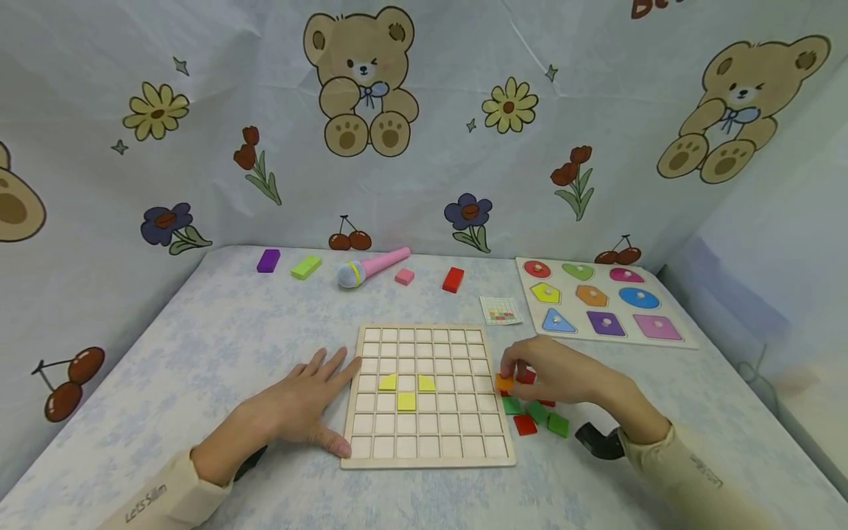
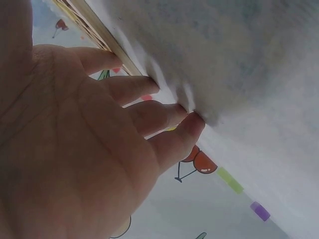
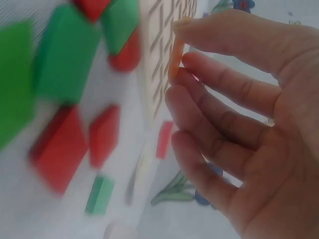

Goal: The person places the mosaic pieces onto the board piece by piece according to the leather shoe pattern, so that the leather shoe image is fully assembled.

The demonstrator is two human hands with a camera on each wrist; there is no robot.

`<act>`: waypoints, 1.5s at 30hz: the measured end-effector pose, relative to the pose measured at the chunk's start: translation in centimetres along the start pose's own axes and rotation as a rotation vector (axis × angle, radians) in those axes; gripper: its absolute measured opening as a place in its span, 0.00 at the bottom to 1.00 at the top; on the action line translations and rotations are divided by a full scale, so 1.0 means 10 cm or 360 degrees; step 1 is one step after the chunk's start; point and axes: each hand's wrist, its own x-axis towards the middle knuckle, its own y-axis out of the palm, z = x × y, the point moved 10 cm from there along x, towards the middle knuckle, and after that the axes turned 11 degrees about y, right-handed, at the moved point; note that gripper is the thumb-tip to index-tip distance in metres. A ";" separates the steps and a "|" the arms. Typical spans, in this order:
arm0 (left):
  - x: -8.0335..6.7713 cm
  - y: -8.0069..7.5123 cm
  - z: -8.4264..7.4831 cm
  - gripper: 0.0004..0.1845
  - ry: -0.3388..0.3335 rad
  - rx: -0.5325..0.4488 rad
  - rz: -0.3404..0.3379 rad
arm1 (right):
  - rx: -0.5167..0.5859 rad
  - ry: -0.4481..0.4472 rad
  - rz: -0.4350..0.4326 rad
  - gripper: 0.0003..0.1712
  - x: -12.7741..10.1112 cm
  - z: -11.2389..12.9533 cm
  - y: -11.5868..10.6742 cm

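Right hand [image 1: 553, 379] pinches small orange wooden square tile [image 1: 505, 382] between thumb and fingertips, tile on edge, just off the wooden grid board [image 1: 428, 460] at 3 o'clock. Long axis unclear. Left hand [image 1: 301, 401] flat, fingers straight, pressing board's 9 o'clock edge.

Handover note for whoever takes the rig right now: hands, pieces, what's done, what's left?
Left hand: flat on the table, fingers against the grid board's left edge.
Right hand: pinch grip on an orange tile, just off the board's right edge.
Done: three yellow tiles sit in the board's middle cells.
Left: the orange tile is not yet placed; loose red and green tiles lie right of the board. Remaining cells are empty.
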 end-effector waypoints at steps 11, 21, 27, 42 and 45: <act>0.03 0.03 0.00 0.69 -0.0034 0.0013 0.0024 | -0.0077 -0.0266 0.0081 0.07 0.34 0.61 0.23; 0.01 -0.01 0.00 0.69 -0.0019 0.0022 0.0005 | -0.0147 -0.0455 0.0091 0.08 0.55 1.21 0.33; 0.01 -0.01 0.00 0.70 -0.0010 0.0036 0.0000 | -0.0204 -0.0521 0.0100 0.06 0.64 1.44 0.44; 0.00 0.02 0.03 0.69 -0.0012 0.0035 0.0012 | -0.0574 -0.0398 0.0018 0.11 0.63 1.64 0.63; 0.00 0.02 0.03 0.69 -0.0011 0.0037 0.0017 | -0.0627 -0.0436 -0.0041 0.12 0.51 1.63 0.61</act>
